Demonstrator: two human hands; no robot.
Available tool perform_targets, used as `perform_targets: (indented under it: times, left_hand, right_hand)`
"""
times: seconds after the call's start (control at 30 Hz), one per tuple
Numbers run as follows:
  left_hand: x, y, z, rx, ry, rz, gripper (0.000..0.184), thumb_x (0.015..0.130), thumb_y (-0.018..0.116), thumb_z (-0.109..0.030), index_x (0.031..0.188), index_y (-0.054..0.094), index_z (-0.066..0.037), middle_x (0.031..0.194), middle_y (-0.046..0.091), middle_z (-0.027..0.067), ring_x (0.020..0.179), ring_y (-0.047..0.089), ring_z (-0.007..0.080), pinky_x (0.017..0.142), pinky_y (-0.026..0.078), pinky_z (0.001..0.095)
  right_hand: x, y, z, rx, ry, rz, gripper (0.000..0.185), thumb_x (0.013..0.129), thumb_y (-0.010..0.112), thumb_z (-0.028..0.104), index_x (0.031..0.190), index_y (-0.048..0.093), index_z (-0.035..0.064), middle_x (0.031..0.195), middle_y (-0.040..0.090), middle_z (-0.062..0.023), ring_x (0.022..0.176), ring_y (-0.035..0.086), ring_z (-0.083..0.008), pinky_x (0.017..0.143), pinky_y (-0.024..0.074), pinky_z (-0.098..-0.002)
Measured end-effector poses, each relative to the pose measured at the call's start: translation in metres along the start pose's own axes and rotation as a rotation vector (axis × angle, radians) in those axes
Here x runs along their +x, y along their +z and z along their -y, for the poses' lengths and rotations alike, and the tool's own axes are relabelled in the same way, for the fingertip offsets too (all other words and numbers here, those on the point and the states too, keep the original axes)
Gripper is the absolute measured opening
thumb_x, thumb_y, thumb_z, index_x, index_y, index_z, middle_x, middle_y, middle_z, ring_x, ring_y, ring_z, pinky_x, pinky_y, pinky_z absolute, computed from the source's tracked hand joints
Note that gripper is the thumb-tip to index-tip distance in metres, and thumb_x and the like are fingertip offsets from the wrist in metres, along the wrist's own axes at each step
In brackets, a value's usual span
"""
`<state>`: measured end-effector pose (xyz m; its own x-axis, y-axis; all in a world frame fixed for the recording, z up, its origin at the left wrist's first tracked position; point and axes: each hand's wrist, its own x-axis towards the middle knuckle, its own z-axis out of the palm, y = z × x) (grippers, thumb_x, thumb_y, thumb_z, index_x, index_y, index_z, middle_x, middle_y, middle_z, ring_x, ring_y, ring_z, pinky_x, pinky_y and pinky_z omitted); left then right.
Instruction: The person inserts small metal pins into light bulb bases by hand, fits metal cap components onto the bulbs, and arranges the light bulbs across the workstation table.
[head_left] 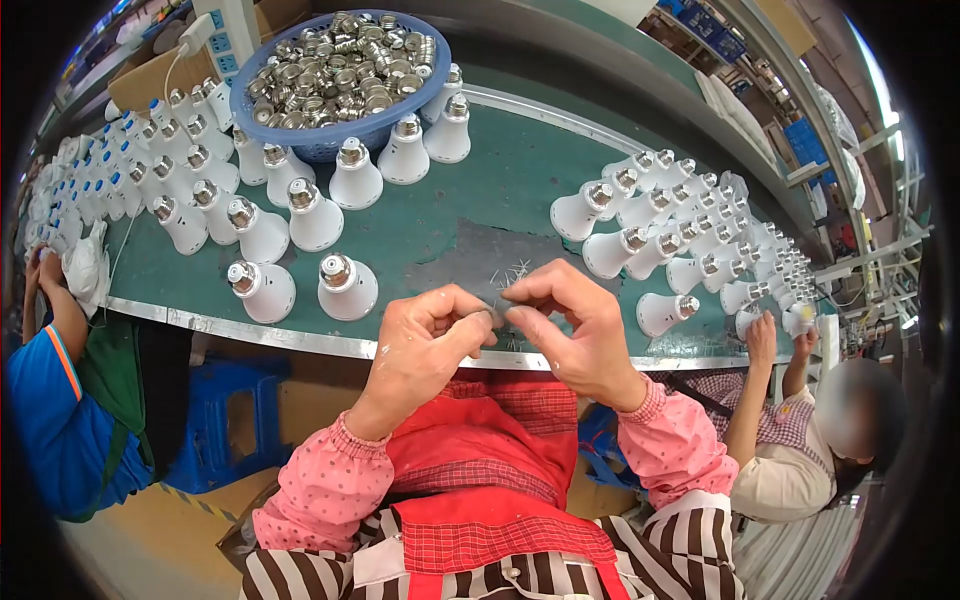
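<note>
The left hand point(415, 345) has its thumb drawn in against its curled fingers in a pinch; whether anything is between them cannot be told. Facing it, just beside, the right hand point(580, 335) brings thumb and forefinger near each other, their tips almost at the left hand's; how tightly they close, and on what, is too small to make out. Just beyond the fingertips, a loose heap of thin metal pins point(513, 273) lies on a dark worn patch point(470, 250) of the green work surface point(440, 205).

Further left, two white LED bulbs with silvery screw caps, the nearer bulb point(347, 288) and its neighbour point(261, 292), stand upright near the metal table edge point(260, 335). More stand behind, around a blue plastic basket point(240, 100) heaped with metal screw caps point(345, 70). To the right, a group of bulbs point(690, 225) leans or lies in rows. Co-workers' hands reach bulbs at both far ends.
</note>
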<state>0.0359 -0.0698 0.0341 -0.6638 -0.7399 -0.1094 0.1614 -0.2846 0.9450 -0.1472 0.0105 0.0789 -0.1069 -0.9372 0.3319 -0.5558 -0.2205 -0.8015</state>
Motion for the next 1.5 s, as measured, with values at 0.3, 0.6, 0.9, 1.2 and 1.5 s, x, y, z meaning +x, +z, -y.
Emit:
perform_targets:
  times: [0.3, 0.6, 0.9, 1.2, 1.5]
  left_hand:
    - [-0.001, -0.006, -0.002, -0.072, -0.069, 0.090, 0.009, 0.098, 0.068, -0.007, 0.094, 0.071, 0.001, 0.084, 0.072, 0.0049, 0.074, 0.063, 0.0073, 0.068, 0.052, 0.0248]
    - [-0.005, 0.004, -0.009, 0.172, 0.048, -0.031, 0.010, 0.093, 0.068, -0.003, 0.085, 0.067, 0.002, 0.078, 0.064, -0.0028, 0.073, 0.056, 0.0006, 0.062, 0.046, 0.0216]
    - [-0.011, -0.011, -0.008, -0.025, 0.007, 0.012, 0.010, 0.095, 0.068, -0.005, 0.087, 0.067, 0.002, 0.080, 0.067, -0.0016, 0.074, 0.059, 0.0024, 0.062, 0.048, 0.0230]
    - [-0.034, -0.023, -0.009, 0.658, 0.575, -0.487, 0.015, 0.085, 0.078, 0.000, 0.098, 0.071, 0.000, 0.085, 0.068, 0.0084, 0.064, 0.061, 0.0165, 0.061, 0.049, 0.0288]
    - [-0.008, -0.060, -0.003, 0.749, 0.466, -0.603, 0.049, 0.083, 0.083, -0.005, 0.128, 0.067, -0.002, 0.105, 0.068, 0.0128, 0.087, 0.067, 0.0256, 0.075, 0.053, 0.0360]
  right_hand:
    - [-0.002, 0.014, -0.007, 0.047, 0.020, 0.028, 0.010, 0.088, 0.071, -0.005, 0.095, 0.066, -0.0005, 0.088, 0.063, -0.0085, 0.071, 0.062, -0.0166, 0.062, 0.0497, -0.0322]
    - [0.011, 0.013, 0.010, -0.612, -0.527, 0.098, 0.024, 0.076, 0.072, -0.007, 0.096, 0.062, 0.0015, 0.085, 0.055, -0.0121, 0.073, 0.059, -0.0320, 0.062, 0.0501, -0.0425]
    - [0.006, 0.022, 0.006, -0.163, -0.212, 0.055, 0.023, 0.076, 0.071, -0.010, 0.094, 0.062, 0.0017, 0.083, 0.055, -0.0123, 0.071, 0.059, -0.0317, 0.061, 0.0490, -0.0418]
    - [0.020, 0.033, 0.006, -0.228, -0.341, 0.051, 0.022, 0.076, 0.071, -0.011, 0.092, 0.062, 0.0013, 0.082, 0.055, -0.0124, 0.069, 0.059, -0.0302, 0.058, 0.0473, -0.0397]
    - [0.055, 0.050, 0.015, -0.150, -0.209, 0.072, 0.020, 0.081, 0.069, -0.009, 0.095, 0.060, 0.0017, 0.086, 0.056, -0.0121, 0.069, 0.059, -0.0300, 0.061, 0.0478, -0.0384]
